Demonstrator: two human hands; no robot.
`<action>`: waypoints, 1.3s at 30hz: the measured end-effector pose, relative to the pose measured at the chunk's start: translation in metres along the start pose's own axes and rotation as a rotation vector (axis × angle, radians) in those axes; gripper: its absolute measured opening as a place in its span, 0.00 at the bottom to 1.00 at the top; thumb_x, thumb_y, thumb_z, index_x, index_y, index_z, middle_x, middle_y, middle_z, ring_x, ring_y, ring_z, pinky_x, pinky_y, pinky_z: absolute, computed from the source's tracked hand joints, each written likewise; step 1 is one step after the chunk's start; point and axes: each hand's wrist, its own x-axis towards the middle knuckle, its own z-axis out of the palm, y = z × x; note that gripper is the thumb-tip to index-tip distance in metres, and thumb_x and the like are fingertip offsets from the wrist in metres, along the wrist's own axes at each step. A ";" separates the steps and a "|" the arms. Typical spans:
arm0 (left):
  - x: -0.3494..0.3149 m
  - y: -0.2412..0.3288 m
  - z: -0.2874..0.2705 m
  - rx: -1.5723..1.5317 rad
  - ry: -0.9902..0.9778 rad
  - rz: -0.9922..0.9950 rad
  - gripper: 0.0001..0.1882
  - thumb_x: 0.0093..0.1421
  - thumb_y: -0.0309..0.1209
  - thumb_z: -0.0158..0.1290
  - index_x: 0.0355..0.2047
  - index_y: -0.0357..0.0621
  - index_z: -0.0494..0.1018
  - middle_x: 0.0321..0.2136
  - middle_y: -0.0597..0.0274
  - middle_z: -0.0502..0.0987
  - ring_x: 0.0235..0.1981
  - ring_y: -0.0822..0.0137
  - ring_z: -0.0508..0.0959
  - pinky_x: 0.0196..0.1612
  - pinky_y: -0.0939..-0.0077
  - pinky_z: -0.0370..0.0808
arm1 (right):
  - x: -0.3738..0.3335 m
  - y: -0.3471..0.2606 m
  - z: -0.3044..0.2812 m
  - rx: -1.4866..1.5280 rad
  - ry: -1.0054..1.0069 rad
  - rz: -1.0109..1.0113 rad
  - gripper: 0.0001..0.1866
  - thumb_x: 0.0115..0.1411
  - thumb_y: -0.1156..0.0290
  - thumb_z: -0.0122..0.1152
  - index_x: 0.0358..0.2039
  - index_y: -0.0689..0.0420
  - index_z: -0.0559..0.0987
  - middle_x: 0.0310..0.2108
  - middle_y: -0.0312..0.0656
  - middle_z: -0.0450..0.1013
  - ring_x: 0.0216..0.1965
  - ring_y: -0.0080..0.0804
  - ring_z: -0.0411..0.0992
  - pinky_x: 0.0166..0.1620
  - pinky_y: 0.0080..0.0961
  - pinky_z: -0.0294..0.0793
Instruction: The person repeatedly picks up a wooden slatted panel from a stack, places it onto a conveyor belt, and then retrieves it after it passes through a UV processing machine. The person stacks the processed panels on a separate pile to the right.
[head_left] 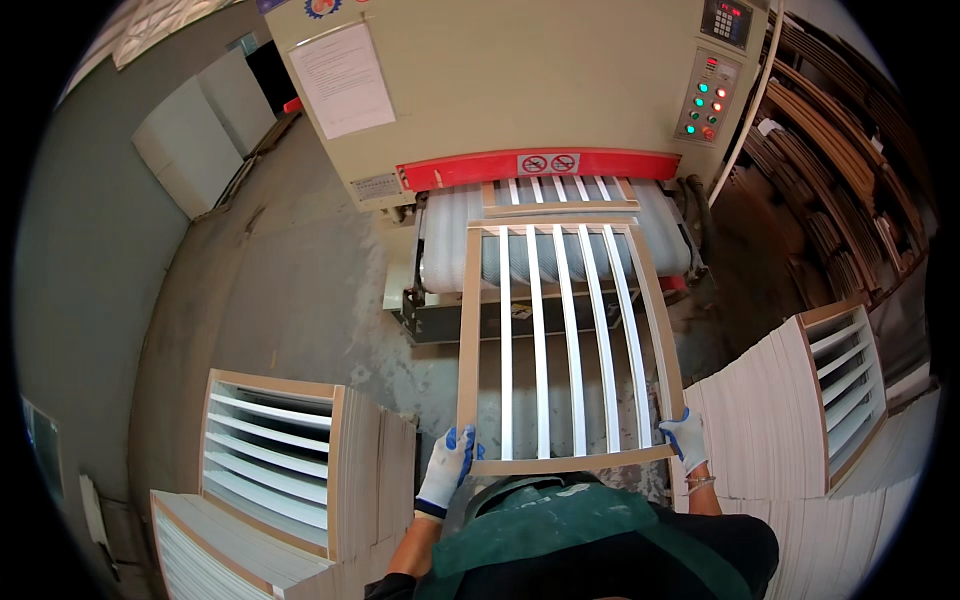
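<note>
Gripping a slatted frame [569,340] by its two near corners, the person stood facing a large beige machine [540,80]. The left hand [446,470], in a white glove with blue fingers, was closed on the left near corner. The right hand [687,440], gloved alike, was closed on the right near corner; its underside grip was hidden. The frame had a brown border and five white slats running lengthwise. Its far end lay over the machine's grey belt [448,240]; whether it touched the belt could not be told. A second frame [560,209] lay on the belt just beyond it, partly under a red bar [455,173] bearing two warning signs.

Stacked frames stood on both sides of the person: a left stack [375,465] and a right stack [752,420]. A green apron [560,528] showed below the held frame. A control panel [706,100] with lit buttons was fitted at the machine's right, and a paper sheet [343,80] was fixed at its left. Brown boards [825,185] lay piled at far right.
</note>
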 end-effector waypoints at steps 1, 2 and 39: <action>0.005 -0.001 0.004 0.011 -0.007 0.030 0.22 0.71 0.46 0.49 0.36 0.36 0.76 0.24 0.61 0.79 0.25 0.69 0.77 0.33 0.72 0.73 | 0.008 -0.001 -0.001 0.026 -0.009 0.007 0.11 0.50 0.73 0.71 0.34 0.63 0.81 0.21 0.39 0.75 0.22 0.30 0.74 0.27 0.28 0.74; 0.014 -0.005 0.008 0.021 -0.013 0.060 0.23 0.71 0.47 0.49 0.36 0.36 0.76 0.24 0.60 0.79 0.26 0.69 0.78 0.33 0.72 0.74 | 0.016 -0.001 -0.002 0.052 -0.020 0.013 0.11 0.50 0.73 0.71 0.34 0.63 0.81 0.21 0.39 0.75 0.22 0.29 0.74 0.27 0.28 0.74; 0.128 0.026 0.039 -0.112 -0.052 0.229 0.25 0.74 0.48 0.42 0.46 0.33 0.73 0.36 0.56 0.80 0.36 0.63 0.83 0.36 0.69 0.82 | 0.202 -0.068 -0.011 0.584 -0.349 0.044 0.16 0.61 0.66 0.68 0.46 0.60 0.80 0.32 0.32 0.77 0.32 0.18 0.74 0.38 0.15 0.76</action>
